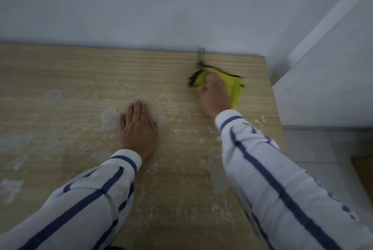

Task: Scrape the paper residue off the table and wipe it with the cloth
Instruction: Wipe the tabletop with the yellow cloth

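Upper right, the right hand (pixel 215 94) bunches the yellow cloth (pixel 235 86) in its grip, near the far and right edges of the tabletop (pixel 60 72). Mid-frame, the left hand (pixel 139 128) lies flat, grip spread, beside whitish paper residue (pixel 109 118); barer wood lies upper left.

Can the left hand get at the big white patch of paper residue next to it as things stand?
Probably yes. The left hand lies flat on the table with the residue patch right beside its little finger, nothing between them. It holds no tool; the right hand grips the cloth farther off.
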The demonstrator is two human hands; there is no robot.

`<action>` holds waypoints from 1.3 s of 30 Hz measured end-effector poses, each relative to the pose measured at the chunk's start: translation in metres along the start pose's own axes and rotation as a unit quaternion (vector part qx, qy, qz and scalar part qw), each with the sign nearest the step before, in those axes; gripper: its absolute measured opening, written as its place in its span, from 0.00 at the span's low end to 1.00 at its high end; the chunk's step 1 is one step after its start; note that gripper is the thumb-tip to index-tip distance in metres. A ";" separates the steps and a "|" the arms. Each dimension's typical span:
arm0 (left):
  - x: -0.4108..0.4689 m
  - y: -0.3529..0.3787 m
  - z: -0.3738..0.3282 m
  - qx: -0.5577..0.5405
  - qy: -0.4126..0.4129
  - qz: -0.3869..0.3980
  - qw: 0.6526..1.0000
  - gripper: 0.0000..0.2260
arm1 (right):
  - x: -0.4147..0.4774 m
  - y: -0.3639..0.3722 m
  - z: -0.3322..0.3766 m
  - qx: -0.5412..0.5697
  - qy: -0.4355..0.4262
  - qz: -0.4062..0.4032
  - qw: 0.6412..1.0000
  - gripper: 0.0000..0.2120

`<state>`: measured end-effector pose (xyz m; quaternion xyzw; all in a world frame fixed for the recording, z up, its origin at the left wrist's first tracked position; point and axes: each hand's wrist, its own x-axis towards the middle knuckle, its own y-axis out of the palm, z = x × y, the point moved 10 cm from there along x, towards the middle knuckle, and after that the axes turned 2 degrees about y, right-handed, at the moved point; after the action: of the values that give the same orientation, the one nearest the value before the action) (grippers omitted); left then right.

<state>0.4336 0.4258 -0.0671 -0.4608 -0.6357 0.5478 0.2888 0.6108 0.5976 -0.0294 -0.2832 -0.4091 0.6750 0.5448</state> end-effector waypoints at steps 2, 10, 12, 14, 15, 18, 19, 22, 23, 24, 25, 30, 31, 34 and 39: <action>0.006 0.002 -0.010 -0.002 0.002 0.002 1.000 0.26 | -0.015 0.043 0.062 -0.001 -0.112 0.081 0.990 0.22; 0.011 0.006 -0.017 0.011 0.017 -0.001 1.000 0.27 | 0.054 0.022 -0.001 -0.077 -0.043 0.050 0.995 0.21; 0.011 0.005 -0.017 0.010 0.016 -0.004 1.000 0.27 | 0.070 -0.010 -0.061 -0.091 0.060 0.014 0.994 0.21; 0.012 0.006 -0.017 0.010 0.018 -0.004 1.000 0.27 | 0.060 -0.045 -0.119 -0.100 0.184 -0.016 0.978 0.23; 0.012 0.006 -0.018 0.009 0.020 -0.003 1.000 0.27 | 0.047 -0.060 -0.137 -0.098 0.237 -0.037 0.966 0.24; 0.013 0.006 -0.019 0.004 0.026 0.001 1.000 0.27 | 0.008 -0.062 -0.112 -0.116 0.221 -0.065 0.966 0.22; 0.013 0.006 -0.019 0.001 0.027 0.002 1.000 0.27 | -0.002 -0.048 -0.083 -0.097 0.159 -0.064 0.980 0.21; 0.012 0.005 -0.018 -0.007 0.029 -0.001 1.000 0.26 | -0.053 0.013 0.012 -0.036 -0.024 -0.004 0.999 0.21; 0.012 0.003 -0.017 -0.008 0.032 -0.002 0.999 0.26 | -0.072 0.030 0.033 -0.034 -0.061 0.038 0.997 0.24; 0.011 0.002 -0.018 -0.011 0.038 -0.002 0.999 0.26 | -0.089 0.039 0.043 -0.030 -0.075 0.075 0.994 0.26; 0.010 0.002 -0.018 -0.016 0.048 0.002 0.999 0.26 | -0.100 0.038 0.041 -0.032 -0.078 0.087 0.993 0.26; -0.008 0.001 -0.013 -0.009 0.088 0.027 0.996 0.26 | -0.120 -0.046 -0.077 -0.062 0.126 -0.064 0.988 0.20; -0.014 0.001 -0.008 -0.007 0.090 0.029 0.995 0.26 | -0.129 -0.059 -0.098 -0.055 0.205 -0.074 0.974 0.19; -0.028 -0.001 0.013 -0.017 0.081 0.029 0.996 0.26 | -0.144 -0.053 -0.059 -0.042 0.212 -0.080 0.973 0.20; -0.047 -0.012 0.056 -0.032 0.067 0.030 0.997 0.26 | -0.189 0.057 0.069 -0.025 -0.046 0.123 0.991 0.27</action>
<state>0.4004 0.3593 -0.0624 -0.5243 -0.6181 0.5037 0.2988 0.5715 0.3940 -0.0559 -0.3135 -0.4129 0.7385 0.4312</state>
